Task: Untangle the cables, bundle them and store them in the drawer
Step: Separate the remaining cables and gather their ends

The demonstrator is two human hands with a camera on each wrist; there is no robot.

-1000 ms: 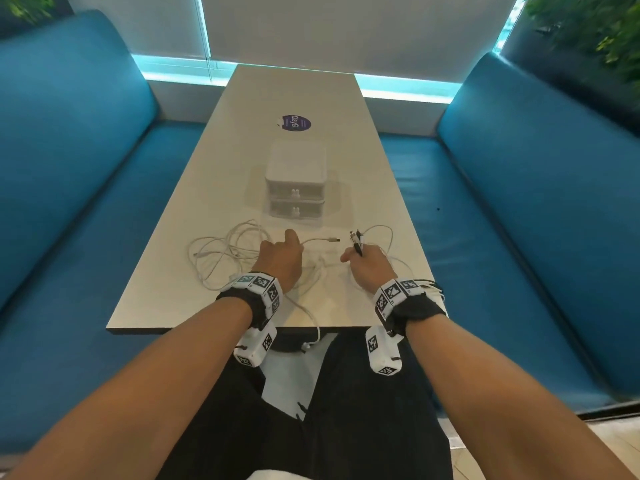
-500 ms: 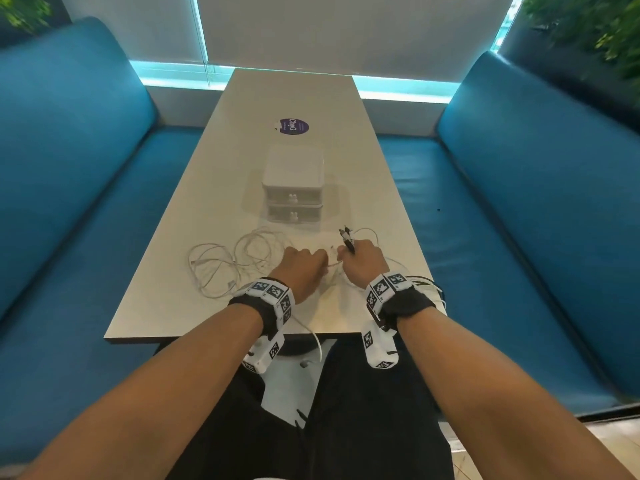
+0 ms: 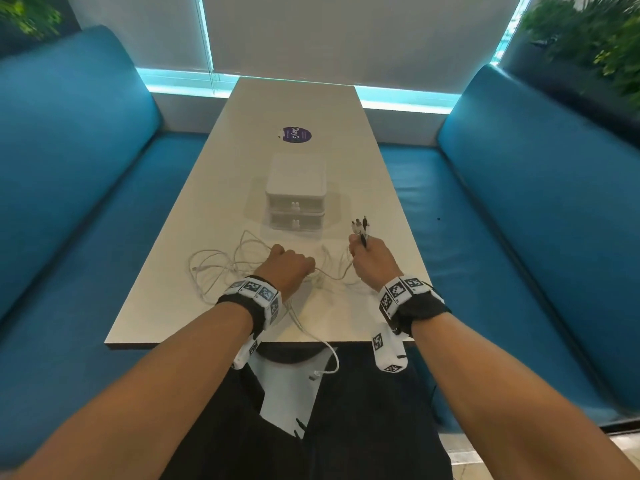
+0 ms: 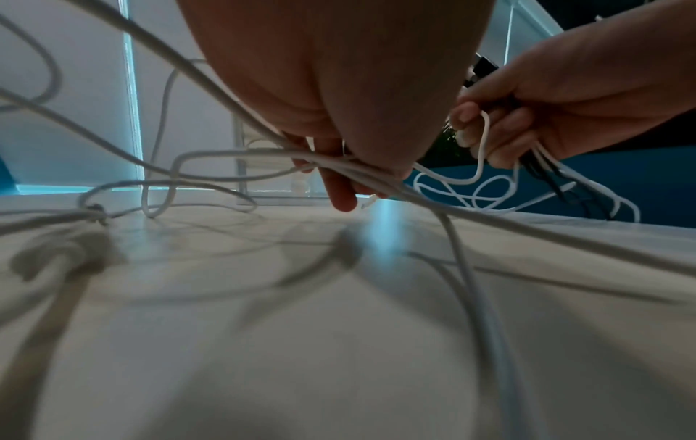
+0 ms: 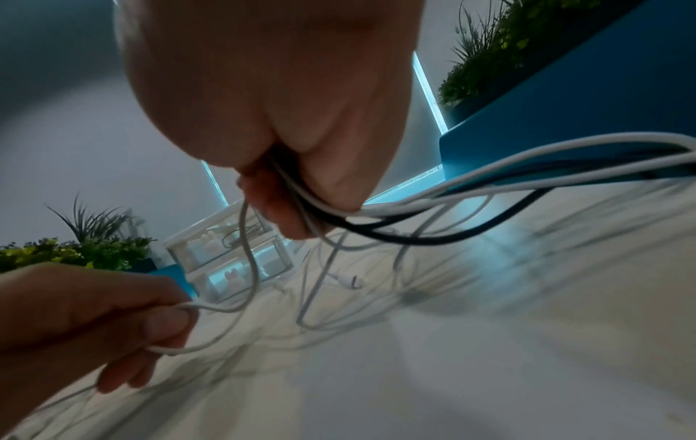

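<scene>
A tangle of white cables (image 3: pixel 221 265) lies on the near part of the pale table (image 3: pixel 294 105), and one strand hangs over the front edge. My left hand (image 3: pixel 289 268) grips a few white strands (image 4: pixel 241 154) just above the tabletop. My right hand (image 3: pixel 370 259) holds a bunch of white and black cables (image 5: pixel 395 208), with their plug ends (image 3: pixel 361 226) sticking up above the fist. A small white two-drawer box (image 3: pixel 296 206) stands just beyond the hands, both drawers closed.
A round purple sticker (image 3: pixel 296 135) sits farther up the table. Blue benches (image 3: pixel 69 174) run along both sides. Green plants (image 3: pixel 588 36) stand behind the right bench back. My lap shows below the front table edge.
The two hands met half a second ago and have drawn apart. My right hand has risen and moved right with more plug ends in its fist; my left hand stays low on the strands.
</scene>
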